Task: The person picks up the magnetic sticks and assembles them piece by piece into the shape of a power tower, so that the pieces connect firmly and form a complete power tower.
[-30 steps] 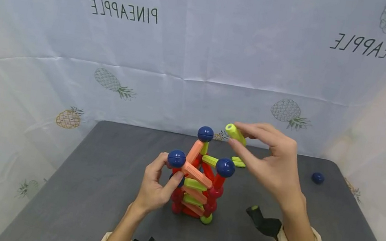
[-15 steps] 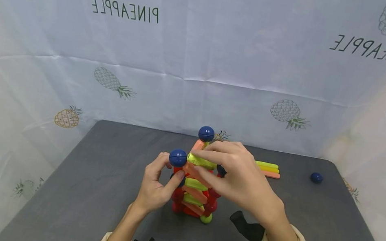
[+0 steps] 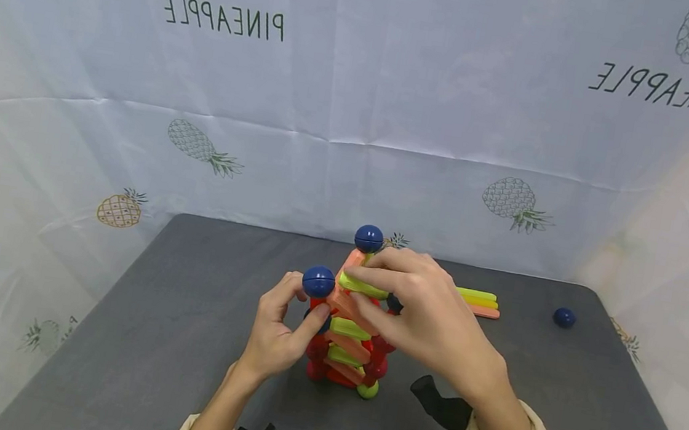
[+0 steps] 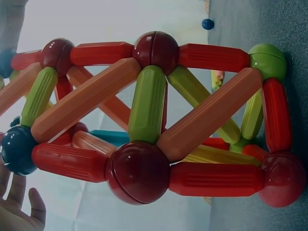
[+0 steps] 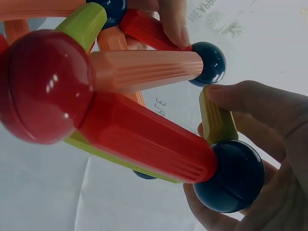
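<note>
A tower of coloured sticks and balls [image 3: 347, 348] stands upright on the table. My left hand [image 3: 278, 331] grips its upper left part, around the red stick [image 5: 149, 30] just under a dark blue ball [image 3: 318, 282]. Between the thumb and fingers of my right hand [image 3: 435, 323] is a yellow-green stick [image 5: 219, 118]. It spans the gap at the top between that ball and another dark blue ball [image 5: 230, 175], which my right hand largely covers in the head view. A third blue ball [image 3: 369, 239] tops the back corner. Dark red balls [image 4: 138, 173] join the lower tiers.
Behind my right hand, several yellow and orange sticks [image 3: 479, 301] lie side by side on the grey table [image 3: 181, 339]. A loose blue ball [image 3: 564, 318] rests farther right. A pineapple-print cloth [image 3: 361, 100] hangs behind the table.
My right hand has brought the yellow-green stick down and left onto the tower's top, uncovering the loose sticks behind. During the last half second it barely moves. The left hand keeps its hold.
</note>
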